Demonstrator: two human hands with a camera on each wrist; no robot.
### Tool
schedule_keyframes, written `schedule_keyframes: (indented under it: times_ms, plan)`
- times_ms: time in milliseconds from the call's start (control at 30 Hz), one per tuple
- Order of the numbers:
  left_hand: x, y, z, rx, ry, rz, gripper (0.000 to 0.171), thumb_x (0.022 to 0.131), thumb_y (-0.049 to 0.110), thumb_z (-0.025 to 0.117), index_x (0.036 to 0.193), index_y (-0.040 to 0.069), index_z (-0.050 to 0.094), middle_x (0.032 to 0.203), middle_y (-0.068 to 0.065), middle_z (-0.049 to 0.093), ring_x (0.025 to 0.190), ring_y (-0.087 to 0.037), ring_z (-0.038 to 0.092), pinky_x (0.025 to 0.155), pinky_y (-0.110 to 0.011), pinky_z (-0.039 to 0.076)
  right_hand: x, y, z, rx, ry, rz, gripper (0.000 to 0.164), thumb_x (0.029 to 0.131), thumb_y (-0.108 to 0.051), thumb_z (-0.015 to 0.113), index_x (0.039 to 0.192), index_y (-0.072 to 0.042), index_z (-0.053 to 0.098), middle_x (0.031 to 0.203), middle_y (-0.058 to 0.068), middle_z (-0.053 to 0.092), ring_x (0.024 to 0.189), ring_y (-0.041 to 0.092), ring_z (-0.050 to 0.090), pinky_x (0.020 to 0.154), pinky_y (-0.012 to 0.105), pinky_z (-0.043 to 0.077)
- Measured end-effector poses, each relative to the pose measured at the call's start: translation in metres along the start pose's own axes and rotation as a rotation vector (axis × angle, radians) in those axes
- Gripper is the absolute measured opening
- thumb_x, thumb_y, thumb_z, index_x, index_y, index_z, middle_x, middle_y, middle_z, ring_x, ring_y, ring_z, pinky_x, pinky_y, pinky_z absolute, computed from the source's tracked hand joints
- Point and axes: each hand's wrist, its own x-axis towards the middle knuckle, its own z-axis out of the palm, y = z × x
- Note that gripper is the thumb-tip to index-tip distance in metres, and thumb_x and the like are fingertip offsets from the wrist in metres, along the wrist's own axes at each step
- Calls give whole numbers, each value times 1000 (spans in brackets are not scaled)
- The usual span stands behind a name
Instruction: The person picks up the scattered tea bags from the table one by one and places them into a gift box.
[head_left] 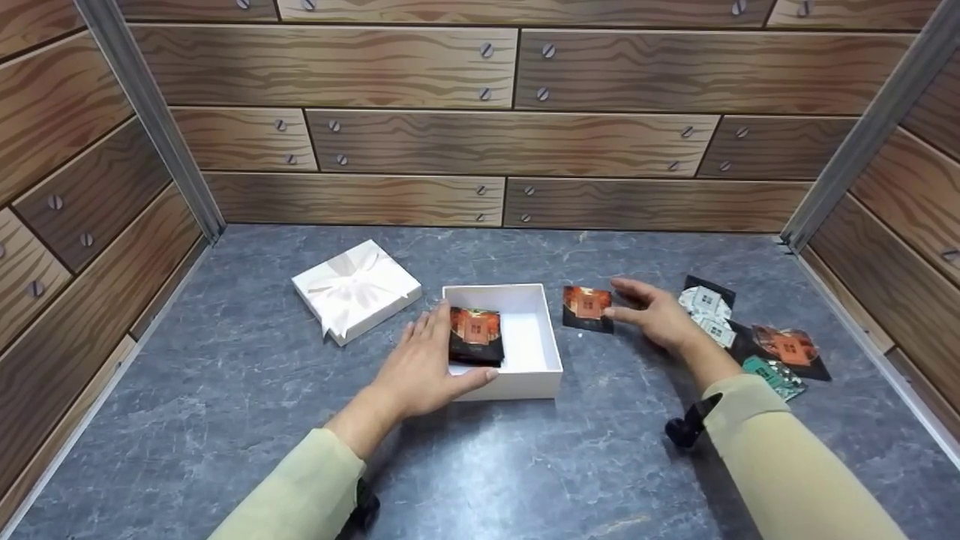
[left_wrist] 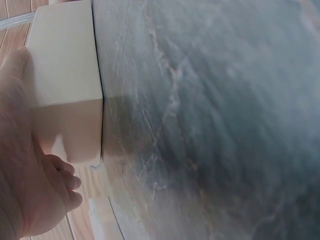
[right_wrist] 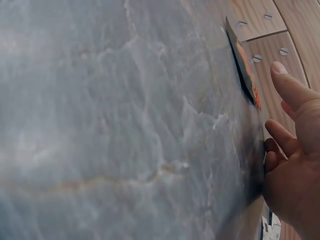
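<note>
My left hand (head_left: 420, 371) rests against the left side of an open white box (head_left: 544, 382). Its thumb lies along the front rim and its fingers reach along the left wall. Inside the box, towards the left, sits a dark card (head_left: 476, 337) with an orange house picture, perhaps on top of others. To the right of the box a similar card (head_left: 585, 307) lies on the table. My right hand (head_left: 660, 319) hovers at that card's right edge, thumb and fingers spread. In the right wrist view the card (right_wrist: 244, 70) is seen almost edge-on, apart from the hand.
A white lid (head_left: 356, 289) with a pale ribbon bow lies left of the box. On the right are overlapping cards: white house prints (head_left: 705, 304), an orange one (head_left: 795, 349) and a green one (head_left: 772, 375). Wood-patterned walls (head_left: 510, 142) enclose the grey marbled table (head_left: 510, 465).
</note>
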Motion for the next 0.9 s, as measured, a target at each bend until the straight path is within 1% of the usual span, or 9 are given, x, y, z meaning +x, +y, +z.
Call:
schedule_keyframes:
  times_ms: [100,200,300,367,467,600,700,900]
  plan:
    - [0,-1,1,3,-2,4,129,88,85,58,168,-3,9,171,-26,25,159,-41,22,130,-53,13,0,0,1,-29,-14,1,74,97,-18,80,158,3,45,162,25,44,153,42,34,128,54,22]
    - [-1,0,0,4,-5,5,129,88,85,58,168,-3,8,171,-26,24,159,-41,21,130,-52,12,0,0,2,-70,-19,21,76,96,-22,81,160,-1,45,165,22,41,156,41,28,129,55,17]
    - [-1,0,0,3,-3,3,130,88,85,58,169,-3,7,171,-26,24,159,-42,22,130,-53,12,1,-1,2,-108,-25,34,79,96,-26,81,162,-5,43,166,23,38,157,44,25,129,57,14]
    - [-1,0,0,7,-5,-1,130,87,87,56,169,-2,6,172,-26,23,159,-41,21,130,-52,12,1,-1,3,-134,-28,32,80,96,-28,81,163,-7,42,167,24,36,157,45,24,129,58,14]
    - [-2,-1,0,5,5,7,131,87,88,55,168,-4,8,171,-27,25,158,-41,23,130,-53,14,1,-1,5,-174,-36,9,82,96,-30,82,163,-7,42,166,26,36,156,45,25,128,58,16]
    - [-3,-1,1,-2,14,19,131,86,88,55,167,-5,11,170,-28,27,158,-42,25,130,-54,15,0,0,8,-220,-42,-33,81,96,-27,82,162,-3,43,164,27,38,155,45,28,128,58,18]
    - [-3,0,0,3,11,19,132,86,88,55,168,-5,10,170,-28,26,158,-42,24,130,-53,14,1,0,10,-258,-45,-58,80,95,-25,83,161,-1,44,163,29,39,154,48,29,127,60,18]
    - [-1,1,-1,7,10,19,131,87,87,56,168,-5,9,171,-27,25,158,-43,24,130,-53,14,2,0,9,-288,-54,-67,80,95,-24,83,160,-1,44,164,29,37,154,50,28,126,64,15]
